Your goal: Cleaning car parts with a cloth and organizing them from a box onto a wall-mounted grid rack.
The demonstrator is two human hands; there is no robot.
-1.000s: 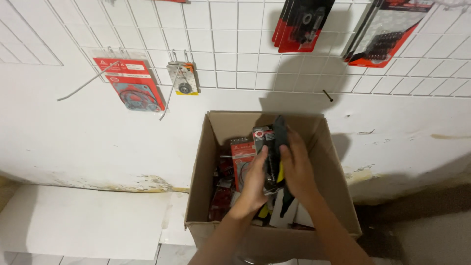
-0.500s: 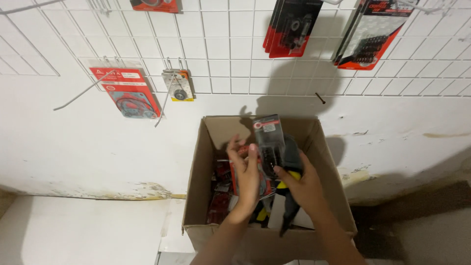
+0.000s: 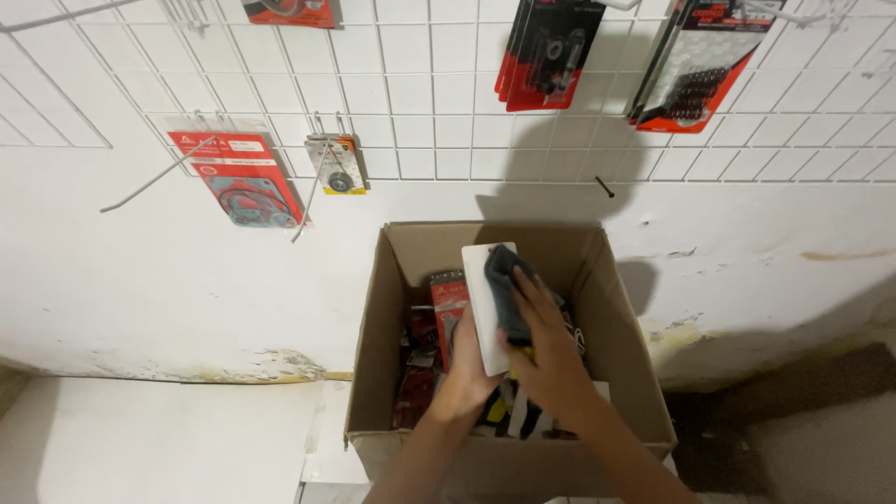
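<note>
The white card (image 3: 485, 303) stands upright over the open box (image 3: 373, 308), its long axis running near to far and its plain back toward the camera. The left hand (image 3: 467, 364) has its grip clamped on the card's near lower edge. The right hand (image 3: 546, 350) is just right of it, fingers closed on a dark cloth (image 3: 509, 294) pressed against the card's right side. Both hands meet at the card; red packs (image 3: 448, 308) lie below in the box.
</note>
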